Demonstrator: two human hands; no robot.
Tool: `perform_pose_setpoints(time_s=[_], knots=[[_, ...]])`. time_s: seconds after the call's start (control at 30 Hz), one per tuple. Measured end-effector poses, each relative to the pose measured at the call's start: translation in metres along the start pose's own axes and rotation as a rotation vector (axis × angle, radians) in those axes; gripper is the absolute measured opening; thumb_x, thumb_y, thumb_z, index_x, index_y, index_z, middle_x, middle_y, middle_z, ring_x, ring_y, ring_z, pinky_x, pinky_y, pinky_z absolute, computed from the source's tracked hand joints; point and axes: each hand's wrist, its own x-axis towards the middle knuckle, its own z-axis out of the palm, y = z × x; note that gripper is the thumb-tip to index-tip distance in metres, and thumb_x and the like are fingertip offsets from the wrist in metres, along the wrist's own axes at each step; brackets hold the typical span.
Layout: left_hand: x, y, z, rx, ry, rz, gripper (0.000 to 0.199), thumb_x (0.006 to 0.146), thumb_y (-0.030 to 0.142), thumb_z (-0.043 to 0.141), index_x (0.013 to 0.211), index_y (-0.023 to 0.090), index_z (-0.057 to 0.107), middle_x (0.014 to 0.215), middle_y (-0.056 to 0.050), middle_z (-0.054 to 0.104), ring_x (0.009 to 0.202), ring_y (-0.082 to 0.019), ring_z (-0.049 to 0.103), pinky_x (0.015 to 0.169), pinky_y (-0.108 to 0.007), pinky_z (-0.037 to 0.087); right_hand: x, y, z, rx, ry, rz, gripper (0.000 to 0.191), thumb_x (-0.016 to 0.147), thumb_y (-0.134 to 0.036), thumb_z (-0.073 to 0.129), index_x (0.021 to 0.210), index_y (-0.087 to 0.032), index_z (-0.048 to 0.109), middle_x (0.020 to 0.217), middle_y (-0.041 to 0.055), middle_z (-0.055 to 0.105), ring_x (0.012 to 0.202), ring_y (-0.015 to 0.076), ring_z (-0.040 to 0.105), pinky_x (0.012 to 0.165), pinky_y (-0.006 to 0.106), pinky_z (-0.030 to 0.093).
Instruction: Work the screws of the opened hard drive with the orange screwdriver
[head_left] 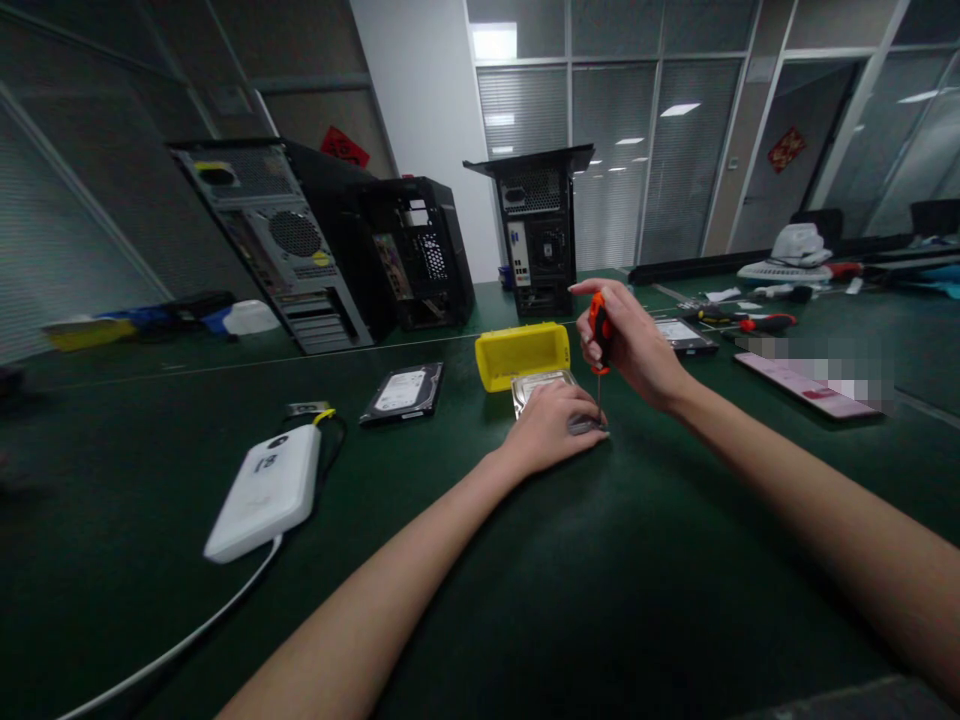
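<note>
Upright in my right hand (pixel 637 340) is a red-and-black screwdriver (pixel 599 335), fingers wrapped round its handle. Its thin shaft points down to the right end of a silver hard drive (pixel 531 384) lying on the green table. My left hand (pixel 551 425) grips this drive from above, covering much of it, with the thumb along the near side. Whether the tip sits in a screw is too small to tell. Just behind the drive stands a yellow open plastic box (pixel 523 358).
Left lie another hard drive (pixel 403 392) and a white power bank (pixel 268 490) with a cable. Computer cases (pixel 300 240) stand behind. To the right are a third drive (pixel 684 336), a red-and-black tool (pixel 766 322) and a pink phone-like slab (pixel 806 385).
</note>
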Motion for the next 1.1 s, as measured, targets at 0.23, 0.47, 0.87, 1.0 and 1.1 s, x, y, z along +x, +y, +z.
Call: perform_pose_setpoints(time_s=[0.23,0.47,0.87,1.0,1.1], knots=[[0.000,-0.001,0.001,0.000,0.014,0.003,0.018,0.083,0.035,0.065,0.095,0.025,0.073,0.103,-0.004,0.067,0.098,-0.023,0.057,0.091,-0.039,0.039,0.001,0.001,0.001,-0.091,0.005,-0.050,0.024,0.087,-0.044,0.055,0.099,-0.023,0.053,0.077,-0.0023,0.053,0.061,0.0073,0.052,0.058,0.021,0.044],[-0.001,-0.001,0.001,-0.009,0.016,0.008,0.017,0.083,0.035,0.065,0.094,0.024,0.073,0.101,-0.003,0.067,0.098,-0.023,0.057,0.092,-0.039,0.039,0.002,0.002,-0.005,-0.081,0.033,-0.052,0.019,0.086,-0.038,0.058,0.096,-0.024,0.049,0.077,-0.0022,0.055,0.060,0.0079,0.053,0.057,0.023,0.045],[-0.001,-0.002,0.003,-0.011,0.028,0.021,0.018,0.083,0.035,0.065,0.095,0.024,0.073,0.101,-0.003,0.067,0.098,-0.022,0.057,0.091,-0.038,0.039,0.000,0.003,-0.003,-0.033,0.043,-0.020,0.027,0.091,-0.046,0.048,0.106,-0.025,0.055,0.076,-0.0013,0.051,0.059,0.0075,0.048,0.052,0.021,0.041],[0.000,-0.002,0.003,-0.010,0.034,0.036,0.017,0.083,0.034,0.065,0.094,0.024,0.073,0.100,-0.003,0.067,0.096,-0.021,0.057,0.089,-0.037,0.039,0.002,0.004,-0.007,-0.079,0.064,-0.055,0.023,0.087,-0.041,0.056,0.101,-0.023,0.055,0.080,-0.0009,0.055,0.065,0.0077,0.055,0.057,0.021,0.048],[0.000,-0.002,0.003,-0.016,0.025,0.042,0.016,0.083,0.033,0.065,0.093,0.023,0.073,0.100,-0.003,0.067,0.096,-0.021,0.057,0.089,-0.037,0.039,0.004,0.005,-0.010,-0.066,0.078,-0.077,0.023,0.084,-0.039,0.062,0.096,-0.022,0.052,0.082,-0.0016,0.058,0.067,0.0080,0.059,0.064,0.023,0.053]])
